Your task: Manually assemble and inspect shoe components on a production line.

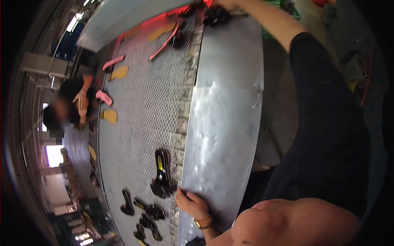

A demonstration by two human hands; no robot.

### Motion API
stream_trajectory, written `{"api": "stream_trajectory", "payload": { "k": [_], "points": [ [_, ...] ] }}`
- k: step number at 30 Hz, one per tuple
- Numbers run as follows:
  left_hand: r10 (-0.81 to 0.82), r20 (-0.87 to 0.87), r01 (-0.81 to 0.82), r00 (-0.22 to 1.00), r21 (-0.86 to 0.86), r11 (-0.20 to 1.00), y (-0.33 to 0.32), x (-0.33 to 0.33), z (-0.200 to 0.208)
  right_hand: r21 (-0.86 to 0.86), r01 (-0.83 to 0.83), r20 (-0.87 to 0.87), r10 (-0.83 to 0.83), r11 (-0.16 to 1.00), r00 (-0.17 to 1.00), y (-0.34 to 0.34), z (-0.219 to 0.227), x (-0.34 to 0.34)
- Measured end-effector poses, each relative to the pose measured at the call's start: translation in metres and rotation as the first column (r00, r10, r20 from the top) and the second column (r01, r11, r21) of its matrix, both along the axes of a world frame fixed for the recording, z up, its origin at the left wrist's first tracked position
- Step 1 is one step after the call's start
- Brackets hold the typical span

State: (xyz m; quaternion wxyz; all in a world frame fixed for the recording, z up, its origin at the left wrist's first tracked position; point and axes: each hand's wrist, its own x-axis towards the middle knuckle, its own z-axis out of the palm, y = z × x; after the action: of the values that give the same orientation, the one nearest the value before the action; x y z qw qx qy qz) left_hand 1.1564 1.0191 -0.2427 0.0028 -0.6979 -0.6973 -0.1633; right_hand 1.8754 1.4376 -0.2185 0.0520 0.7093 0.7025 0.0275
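Observation:
My right hand [225, 3] reaches to the top edge, partly cut off by it. A glossy black shoe [216, 16] is at its fingers, over the end of the metal ledge; the grip itself shows only in part. My left hand [193, 206], with a watch on the wrist, rests on the ledge's belt-side edge, fingers loosely bent and holding nothing. Just beyond its fingertips a black shoe [163, 174] with a yellow patch lies on the mesh belt [139, 110]. Several more black shoes [150, 211] lie lower on the belt.
The smooth metal ledge [223, 102] runs alongside the belt. Pink sole-shaped pieces [104, 97] and tan soles [120, 72] lie along the belt's far side. Red light glows under a metal hood [111, 24]. Across the belt stands another person [72, 100], hands together.

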Motion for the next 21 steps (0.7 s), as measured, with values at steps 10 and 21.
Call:
{"api": "stream_trajectory", "payload": {
  "k": [10,21],
  "points": [
    [-0.007,-0.006,0.007,1.000,0.057,0.998,-0.002,-0.004,-0.008,0.042,0.134,0.018,-0.135,0.990,0.991,-0.007,-0.003,-0.029],
    [-0.080,-0.005,0.080,0.997,-0.006,0.997,0.009,-0.003,0.000,0.036,0.219,-0.345,-0.193,0.975,0.919,-0.010,-0.020,0.019]
  ]
}}
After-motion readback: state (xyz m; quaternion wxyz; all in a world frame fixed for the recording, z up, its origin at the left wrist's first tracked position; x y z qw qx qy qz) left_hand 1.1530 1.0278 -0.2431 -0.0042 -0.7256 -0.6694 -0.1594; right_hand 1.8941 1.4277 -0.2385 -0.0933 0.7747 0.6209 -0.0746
